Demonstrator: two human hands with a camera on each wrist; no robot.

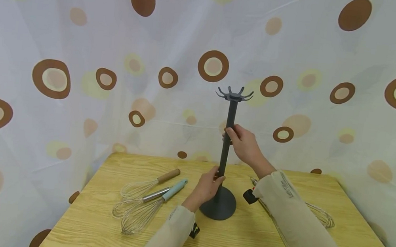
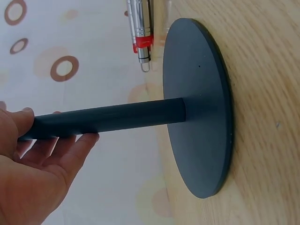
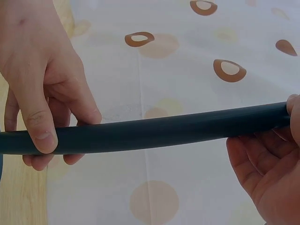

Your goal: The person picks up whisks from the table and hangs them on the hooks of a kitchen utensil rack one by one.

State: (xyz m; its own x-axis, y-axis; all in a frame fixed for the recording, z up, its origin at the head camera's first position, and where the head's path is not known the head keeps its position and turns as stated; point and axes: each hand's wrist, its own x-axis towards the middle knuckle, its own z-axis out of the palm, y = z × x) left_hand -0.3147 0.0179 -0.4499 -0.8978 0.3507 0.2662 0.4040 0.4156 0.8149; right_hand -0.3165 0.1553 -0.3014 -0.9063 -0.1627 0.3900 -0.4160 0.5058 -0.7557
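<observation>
The left hand [image 1: 207, 186] grasped the pole low, above the base, and the right hand [image 1: 246, 145] grasped it higher up, thumbs and fingers closed around it. The dark grey, apparently metal stand [image 1: 225, 154] rose near upright between them, its long axis running past both palms; the left hand was nearer the round, flat base [image 1: 224, 209], the right nearer the crown of curved hooks [image 1: 235, 97]. The base rested on the yellowish wood-grain table [image 1: 95, 225]. Leftward lay three wire whisks, with brown wooden [image 1: 168, 175], silver metal [image 1: 156, 194] and pale-blue [image 1: 175, 189] handles; rightward, more whisk wires [image 1: 322, 216] showed beyond the sleeve.
</observation>
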